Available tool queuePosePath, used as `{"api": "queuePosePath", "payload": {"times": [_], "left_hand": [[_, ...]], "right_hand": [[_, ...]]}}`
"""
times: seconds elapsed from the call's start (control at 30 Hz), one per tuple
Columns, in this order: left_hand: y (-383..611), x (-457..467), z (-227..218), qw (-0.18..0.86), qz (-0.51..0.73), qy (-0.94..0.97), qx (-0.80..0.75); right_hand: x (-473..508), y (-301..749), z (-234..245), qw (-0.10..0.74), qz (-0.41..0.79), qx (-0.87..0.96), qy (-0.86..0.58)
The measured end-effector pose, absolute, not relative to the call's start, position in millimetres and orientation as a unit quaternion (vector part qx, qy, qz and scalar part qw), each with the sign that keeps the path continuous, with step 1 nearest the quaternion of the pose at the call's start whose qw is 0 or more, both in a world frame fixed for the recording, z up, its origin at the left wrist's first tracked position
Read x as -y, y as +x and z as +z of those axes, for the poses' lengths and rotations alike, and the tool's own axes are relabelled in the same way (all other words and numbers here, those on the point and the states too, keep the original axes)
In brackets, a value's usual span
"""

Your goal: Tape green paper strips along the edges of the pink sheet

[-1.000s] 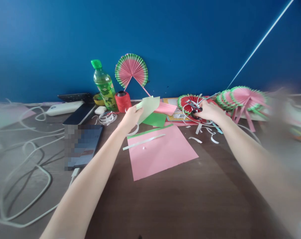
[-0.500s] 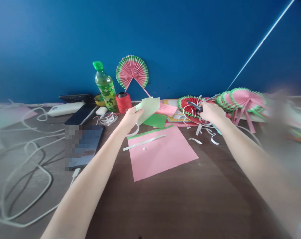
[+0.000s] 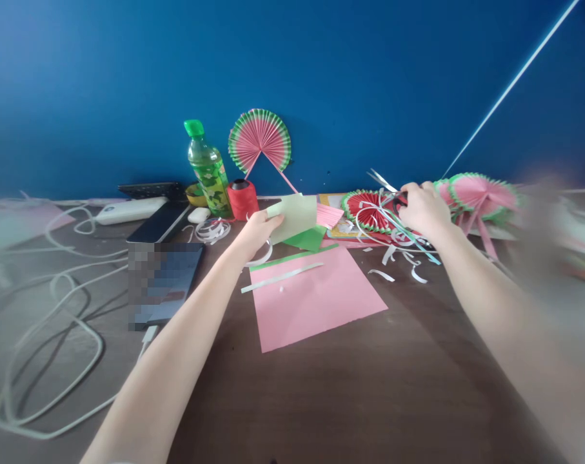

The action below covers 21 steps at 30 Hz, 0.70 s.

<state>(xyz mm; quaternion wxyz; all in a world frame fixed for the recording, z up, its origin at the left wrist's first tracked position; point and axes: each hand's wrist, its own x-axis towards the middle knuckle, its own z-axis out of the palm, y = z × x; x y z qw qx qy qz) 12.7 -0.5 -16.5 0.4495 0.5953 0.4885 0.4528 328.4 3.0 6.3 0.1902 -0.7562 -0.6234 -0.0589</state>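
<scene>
A piece of pale green paper [image 3: 298, 216] is pinched in my left hand [image 3: 262, 233], held above the desk. My right hand [image 3: 425, 209] is closed around the handles of a pair of scissors [image 3: 385, 182], whose blades point up and left with their tips slightly apart. Below my left hand lies a pink sheet [image 3: 321, 303] with a green strip along its far edge. A narrow pale strip [image 3: 282, 277] rests across that sheet. Under the scissors are a red pleated paper fan [image 3: 367, 209] and curled white paper scraps [image 3: 389, 254].
Against the blue wall stand a pink-green paper fan [image 3: 260, 138], a green bottle [image 3: 208, 171] and a red thread spool [image 3: 242, 201]. More pleated fans [image 3: 483, 193] sit at the right. A tablet [image 3: 176, 283] and looped white cable [image 3: 99, 348] lie at the left.
My right hand has lifted the scissors up and slightly right, off the red fan and scraps; their blades now show. My left hand has shifted slightly right with the pale green paper.
</scene>
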Motion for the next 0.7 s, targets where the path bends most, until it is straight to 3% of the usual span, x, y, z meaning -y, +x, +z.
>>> {"api": "queuePosePath", "payload": {"times": [0.17, 0.27, 0.4, 0.7], "left_hand": [[14.0, 6.4, -11.1, 0.486, 0.424, 0.601, -0.473], [14.6, 10.4, -6.9, 0.490, 0.391, 0.618, -0.475], [16.1, 12.7, -5.2, 0.505, 0.368, 0.620, -0.474], [17.4, 13.7, -7.4, 0.570, 0.341, 0.607, -0.437]], "right_hand": [[-1.4, 321.1, 21.4, 0.284, 0.198, 0.728, -0.592], [7.5, 314.4, 32.2, 0.239, 0.321, 0.766, -0.504], [18.9, 311.3, 40.3, 0.164, 0.390, 0.769, -0.480], [19.1, 312.8, 36.2, 0.126, 0.447, 0.742, -0.484]]}}
